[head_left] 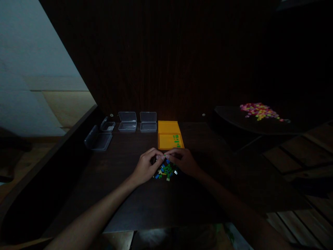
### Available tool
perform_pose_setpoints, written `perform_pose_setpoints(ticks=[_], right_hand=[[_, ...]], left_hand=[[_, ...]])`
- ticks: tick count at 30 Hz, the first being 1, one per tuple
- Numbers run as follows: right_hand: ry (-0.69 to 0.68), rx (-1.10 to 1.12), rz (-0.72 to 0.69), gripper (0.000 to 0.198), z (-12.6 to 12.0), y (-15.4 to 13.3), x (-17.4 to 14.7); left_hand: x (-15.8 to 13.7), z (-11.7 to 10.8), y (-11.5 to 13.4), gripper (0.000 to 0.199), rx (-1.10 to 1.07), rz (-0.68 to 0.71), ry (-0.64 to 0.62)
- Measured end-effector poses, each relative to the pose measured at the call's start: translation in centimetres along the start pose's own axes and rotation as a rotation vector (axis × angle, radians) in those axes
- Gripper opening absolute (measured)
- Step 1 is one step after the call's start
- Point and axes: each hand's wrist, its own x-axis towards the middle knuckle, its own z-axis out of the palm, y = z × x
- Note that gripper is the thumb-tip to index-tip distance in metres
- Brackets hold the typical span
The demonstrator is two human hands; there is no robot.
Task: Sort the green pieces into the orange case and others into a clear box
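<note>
My left hand (147, 165) and my right hand (184, 160) meet over a small pile of toy building bricks (166, 170) in green, blue, cream and white. Thumbs and forefingers of both hands are pinched together, tip to tip. A speck of green shows between the fingertips, apparently a tiny green brick (164, 155), mostly hidden by them. Just beyond the hands an open yellow box (166, 141) lies on the dark table, with several green bricks (176, 140) at the right side of its tray.
Left of the yellow box stand open clear plastic boxes (148, 127), two more (102, 141) lying nearer the left side panel (52, 166). A dark panel (156, 62) rises behind. Colourful beads (260, 111) lie on a raised shelf (234, 119) at right.
</note>
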Motion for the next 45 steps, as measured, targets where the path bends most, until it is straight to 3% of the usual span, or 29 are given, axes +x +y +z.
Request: perform_pose_setpoints(ticks=[17,34,45], right_hand=[[-0.023,-0.186,-0.270,0.021,-0.4,0.1,-0.4],[0.021,-0.263,-0.299,0.019,-0.3,0.0,-0.4],[0.075,-0.370,-0.421,0.017,-0.1,0.8,-0.6]], left_hand=[[0.0,0.3,-0.2,0.029,-0.197,-0.140,-0.094],[0.0,0.6,-0.2,0.038,-0.435,-0.294,-0.109],[0.2,0.6,-0.3,0.036,-0.516,-0.316,-0.106]])
